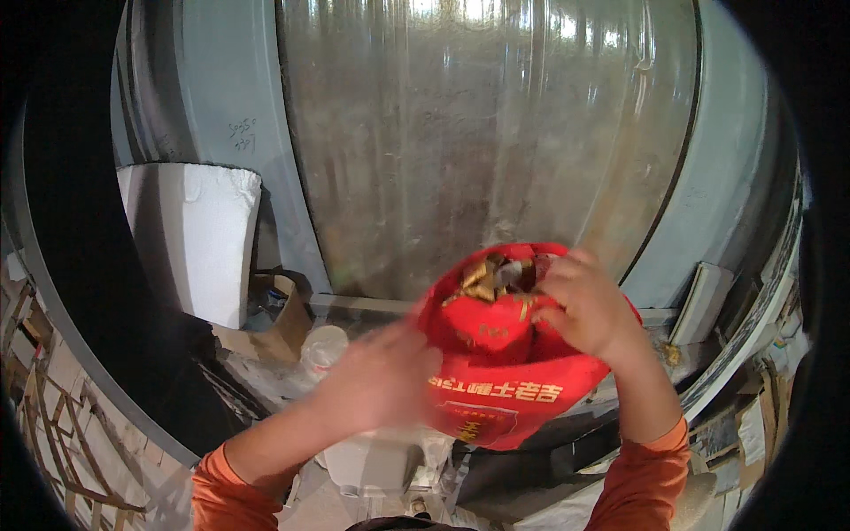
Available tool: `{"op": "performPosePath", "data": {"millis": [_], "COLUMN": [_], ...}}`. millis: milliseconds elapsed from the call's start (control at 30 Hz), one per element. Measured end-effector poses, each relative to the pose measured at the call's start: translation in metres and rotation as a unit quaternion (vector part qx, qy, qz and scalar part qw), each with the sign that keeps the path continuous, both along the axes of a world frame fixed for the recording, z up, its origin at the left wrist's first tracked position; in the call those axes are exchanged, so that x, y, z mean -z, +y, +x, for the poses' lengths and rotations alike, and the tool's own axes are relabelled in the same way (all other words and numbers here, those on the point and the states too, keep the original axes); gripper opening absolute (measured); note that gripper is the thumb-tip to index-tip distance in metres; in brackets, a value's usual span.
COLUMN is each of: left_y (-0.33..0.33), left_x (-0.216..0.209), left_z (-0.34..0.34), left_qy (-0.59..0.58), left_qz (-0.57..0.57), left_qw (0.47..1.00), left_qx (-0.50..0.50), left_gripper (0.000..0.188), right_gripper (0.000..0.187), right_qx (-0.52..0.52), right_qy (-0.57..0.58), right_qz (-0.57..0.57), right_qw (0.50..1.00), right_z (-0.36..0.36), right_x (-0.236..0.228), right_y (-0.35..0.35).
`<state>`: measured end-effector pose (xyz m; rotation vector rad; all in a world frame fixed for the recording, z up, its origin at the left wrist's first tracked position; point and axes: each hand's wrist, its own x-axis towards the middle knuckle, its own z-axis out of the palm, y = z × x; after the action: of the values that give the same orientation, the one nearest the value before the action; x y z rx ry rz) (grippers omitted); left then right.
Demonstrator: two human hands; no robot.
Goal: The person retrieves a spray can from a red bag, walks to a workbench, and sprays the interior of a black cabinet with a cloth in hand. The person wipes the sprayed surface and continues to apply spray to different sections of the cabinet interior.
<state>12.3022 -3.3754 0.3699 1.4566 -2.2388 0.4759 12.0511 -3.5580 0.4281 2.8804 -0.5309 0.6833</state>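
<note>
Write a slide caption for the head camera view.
Bare left hand and right hand at an open red printed bag with shiny gold pieces inside.

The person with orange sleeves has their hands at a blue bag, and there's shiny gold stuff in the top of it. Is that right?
Not quite: the bag is red, not blue, as the head view shows. The person with orange sleeves has their hands at a red bag, and there's shiny gold stuff in the top of it.

Left fingers (425,365) blurred; golden contents (482,281) partly hidden inside red bag (522,414); sleeves (646,482) cut off.
</note>
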Motion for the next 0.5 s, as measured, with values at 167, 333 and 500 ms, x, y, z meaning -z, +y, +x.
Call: {"op": "performPosePath", "data": {"millis": [167, 333, 500], "left_y": [-0.032, -0.082, -0.115], "left_x": [-0.023, -0.028, -0.038], "left_z": [0.020, 0.042, 0.053], "left_qy": [0.011, 0.059, 0.065], "left_qz": [-0.055, -0.123, -0.164], "left_qw": [0.997, 0.989, 0.978], "left_qx": [-0.044, -0.054, -0.110], "left_gripper": [0.017, 0.013, 0.011], "right_gripper": [0.017, 0.016, 0.023], "right_qx": [-0.009, 0.024, 0.108], "right_qy": [-0.068, -0.121, -0.276], "right_qz": [-0.100, -0.147, -0.219], "right_qw": [0.993, 0.981, 0.930], "right_z": [0.024, 0.031, -0.020], "right_x": [-0.050, -0.069, -0.079], "right_y": [-0.018, -0.048, -0.088]}}
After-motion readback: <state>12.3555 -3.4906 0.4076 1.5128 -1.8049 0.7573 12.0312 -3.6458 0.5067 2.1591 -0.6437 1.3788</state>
